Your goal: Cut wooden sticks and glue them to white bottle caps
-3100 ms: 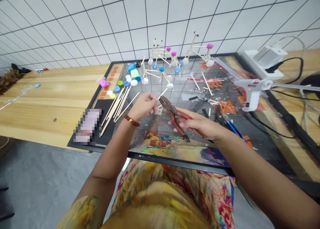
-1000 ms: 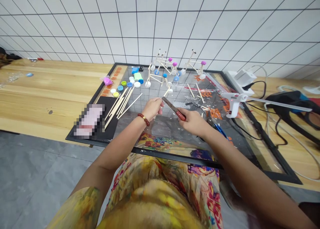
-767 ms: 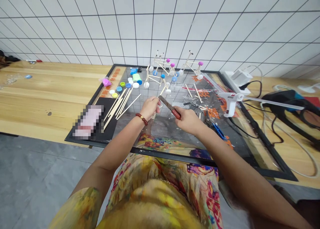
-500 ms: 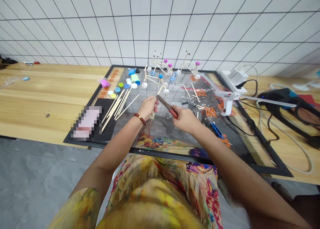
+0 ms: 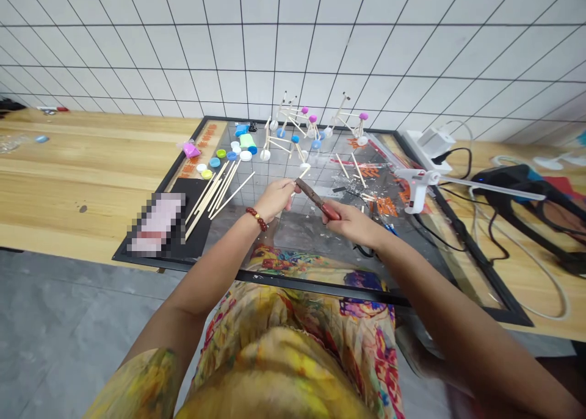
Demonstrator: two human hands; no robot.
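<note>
Head view: over the table (image 5: 91, 181), mid-frame, pliers (image 5: 310, 193) are held by the right hand (image 5: 356, 225), their earlier-spread handles drawn together; a thin stick (image 5: 306, 172) is pinched by the left hand (image 5: 275, 200), apparently for a tighter bite.

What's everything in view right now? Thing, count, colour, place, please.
Pliers: 1, red-handled, in right hand
Short stick: 1, pale, at pliers' tip
Loose long sticks: about ten, pale, left
Bicycle-like stick models: 4, pale with coloured parts, back
Bottle caps: several, white, blue, green, yellow, back left
Pink packet: 1, back left
Glue gun: 1, white, right
Power strip: 1, white, back right
Blurred item: 1, pinkish, front left
Framed panel: 1, black-edged, centre
Table: 1, light wood, beneath
Tiled wall: 1, white, behind
Bracelet: 1, reddish-brown, left wrist
Hands: 2, bare, left and right, centre
</note>
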